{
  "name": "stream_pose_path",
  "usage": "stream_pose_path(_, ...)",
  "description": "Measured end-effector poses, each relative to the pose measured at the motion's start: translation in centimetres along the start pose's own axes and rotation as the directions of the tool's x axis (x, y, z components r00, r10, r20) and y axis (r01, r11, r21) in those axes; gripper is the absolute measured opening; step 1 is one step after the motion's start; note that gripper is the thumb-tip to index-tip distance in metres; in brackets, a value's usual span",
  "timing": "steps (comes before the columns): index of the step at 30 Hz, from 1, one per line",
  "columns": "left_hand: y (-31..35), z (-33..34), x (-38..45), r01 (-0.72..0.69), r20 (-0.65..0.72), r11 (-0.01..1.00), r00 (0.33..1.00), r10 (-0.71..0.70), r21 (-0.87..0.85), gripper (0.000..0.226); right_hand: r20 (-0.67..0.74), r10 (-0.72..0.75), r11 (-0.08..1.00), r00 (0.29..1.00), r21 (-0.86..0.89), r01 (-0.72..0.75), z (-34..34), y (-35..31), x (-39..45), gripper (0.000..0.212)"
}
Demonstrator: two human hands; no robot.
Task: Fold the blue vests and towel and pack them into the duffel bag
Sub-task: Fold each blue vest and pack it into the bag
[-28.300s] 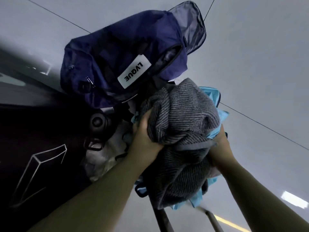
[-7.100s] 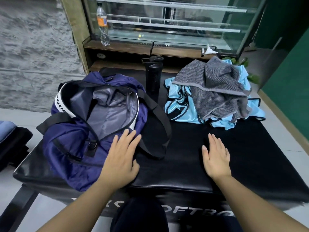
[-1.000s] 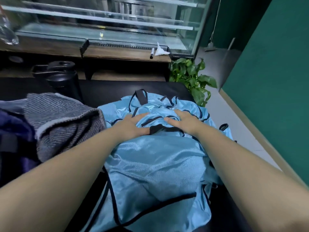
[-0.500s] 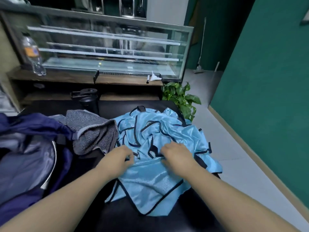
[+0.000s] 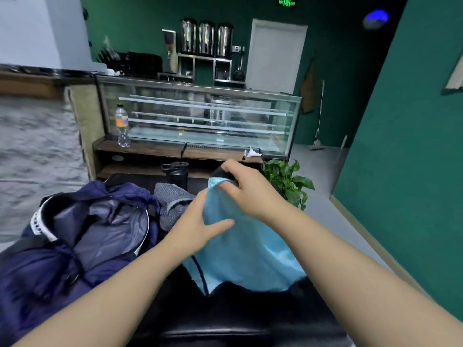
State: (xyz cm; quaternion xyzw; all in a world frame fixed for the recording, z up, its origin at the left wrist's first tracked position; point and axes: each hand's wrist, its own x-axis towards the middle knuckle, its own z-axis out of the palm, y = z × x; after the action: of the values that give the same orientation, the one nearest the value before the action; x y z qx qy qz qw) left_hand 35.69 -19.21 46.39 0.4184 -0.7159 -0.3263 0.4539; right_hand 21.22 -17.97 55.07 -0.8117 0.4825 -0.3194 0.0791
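A light blue vest [image 5: 248, 254] with black trim hangs lifted above the black bench [image 5: 238, 319]. My right hand [image 5: 246, 190] grips its top edge up high. My left hand [image 5: 200, 225] holds the cloth lower on its left side, thumb over the front. The grey striped towel [image 5: 172, 206] lies crumpled just left of the vest. The navy duffel bag [image 5: 82, 241] sits open on the bench's left half, its grey lining showing. Any other vests are hidden behind the lifted one.
A black bottle [image 5: 176, 174] stands behind the towel. A potted plant [image 5: 288, 182] grows at the bench's far right corner. Beyond is a glass display counter [image 5: 200, 121] with a drink bottle [image 5: 122, 126] on its wooden ledge. A green wall [image 5: 406, 159] runs along the right.
Both hands have gripped a vest from the pile and raised it off the bench. My view has tilted upward, showing more of the room.
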Motion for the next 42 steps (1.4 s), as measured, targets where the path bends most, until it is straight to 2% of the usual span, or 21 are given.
stream_pose_path(2,2.2,-1.5,-0.9,-0.012,-0.153,0.992,0.988,0.031,0.124,0.026,-0.005,-0.057,0.997,0.998,0.047,0.057,0.0,-2.5,0.2,0.02)
stream_pose_path(4,3.9,-3.5,-1.8,0.018,-0.228,0.971,0.973,0.038,0.239,0.023,-0.006,-0.047,0.994,0.999,0.099,0.048,0.2,-4.3,-0.1,0.035)
stream_pose_path(7,5.7,-6.7,-2.9,0.049,-0.251,0.982,0.968,-0.002,0.181,0.007,0.001,0.063,0.972,0.998,0.226,-0.061,0.9,-5.4,-1.9,0.074)
stream_pose_path(10,7.7,-9.1,-3.9,0.051,-0.286,0.998,0.957,-0.04,0.031,0.02,0.075,0.163,0.941,0.984,0.287,-0.178,3.0,-5.2,-5.0,0.089)
stream_pose_path(11,8.3,-9.7,-4.1,0.052,-0.312,0.998,0.948,-0.055,-0.02,0.026,0.121,0.212,0.92,0.97,0.31,-0.239,3.9,-5.1,-6.1,0.086)
stream_pose_path(13,9.4,-10.6,-4.5,0.064,-0.343,0.994,0.935,-0.09,-0.085,0.028,0.197,0.268,0.893,0.943,0.317,-0.32,6.0,-5.1,-8.1,0.066)
stream_pose_path(16,10.6,-11.8,-5.0,0.053,-0.371,0.982,0.921,-0.118,-0.181,0.008,0.241,0.299,0.918,0.923,0.191,-0.347,8.8,-4.9,-10.4,0.011)
stream_pose_path(18,10.7,-12.6,-5.3,0.02,-0.406,0.971,0.906,-0.118,-0.239,0.008,0.229,0.354,0.903,0.907,0.168,-0.395,9.5,-5.1,-11.1,0.023)
stream_pose_path(21,9.3,-13.8,-5.9,-0.003,-0.457,0.969,0.882,-0.113,-0.245,0.012,0.249,0.42,0.764,0.873,0.421,-0.488,8.7,-6.8,-10.8,0.011)
stream_pose_path(22,8.6,-14.1,-6.2,0.014,-0.421,0.967,0.898,-0.124,-0.255,0.022,0.26,0.428,0.697,0.866,0.515,-0.499,8.2,-7.5,-10.3,0.013)
stream_pose_path(24,7.0,-14.1,-6.9,0.083,-0.278,0.956,0.947,-0.164,-0.28,0.059,0.273,0.419,0.616,0.866,0.615,-0.492,6.9,-9.0,-9.2,0.018)
stream_pose_path(26,6.0,-13.3,-8.0,0.127,-0.179,0.974,0.971,-0.161,-0.189,0.081,0.279,0.376,0.553,0.884,0.697,-0.455,6.0,-10.2,-7.9,0.025)
stream_pose_path(28,5.2,-12.0,-9.1,0.115,-0.11,0.987,0.986,-0.127,-0.112,0.074,0.266,0.36,0.474,0.894,0.773,-0.422,5.5,-11.0,-6.5,0.022)
stream_pose_path(30,5.2,-10.7,-10.4,0.081,-0.007,0.991,0.997,-0.082,-0.104,0.065,0.255,0.382,0.401,0.888,0.82,-0.408,5.3,-11.2,-5.3,0.019)
stream_pose_path(32,4.2,-9.7,-11.0,0.036,0.034,0.998,0.999,-0.034,-0.057,0.067,0.237,0.394,0.386,0.888,0.834,-0.394,5.0,-11.4,-4.6,0.019)
stream_pose_path(33,3.7,-9.3,-10.9,0.056,0.015,0.998,0.998,-0.056,0.009,0.065,0.224,0.396,0.391,0.89,0.836,-0.384,4.9,-11.3,-4.3,0.019)
stream_pose_path(35,2.6,-8.9,-10.8,0.121,-0.035,0.975,0.993,-0.117,0.185,0.044,0.207,0.394,0.387,0.896,0.846,-0.366,4.8,-11.1,-4.2,0.02)
stream_pose_path(37,2.1,-8.6,-10.6,0.134,-0.02,0.931,0.991,-0.136,0.339,0.017,0.181,0.409,0.39,0.894,0.852,-0.351,4.8,-10.7,-4.1,0.018)
stream_pose_path(39,1.7,-8.6,-10.5,0.146,-0.018,0.938,0.989,-0.148,0.315,0.016,0.146,0.44,0.419,0.886,0.84,-0.346,5.0,-10.3,-4.5,0.013)
stream_pose_path(41,1.7,-8.8,-10.0,0.164,-0.072,0.971,0.985,-0.154,0.174,0.021,0.13,0.461,0.479,0.878,0.797,-0.369,5.7,-9.8,-5.2,0.006)
stream_pose_path(42,2.0,-9.0,-9.6,0.157,-0.109,0.983,0.983,-0.146,0.098,0.02,0.147,0.467,0.501,0.872,0.769,-0.398,6.0,-9.7,-5.7,0.01)
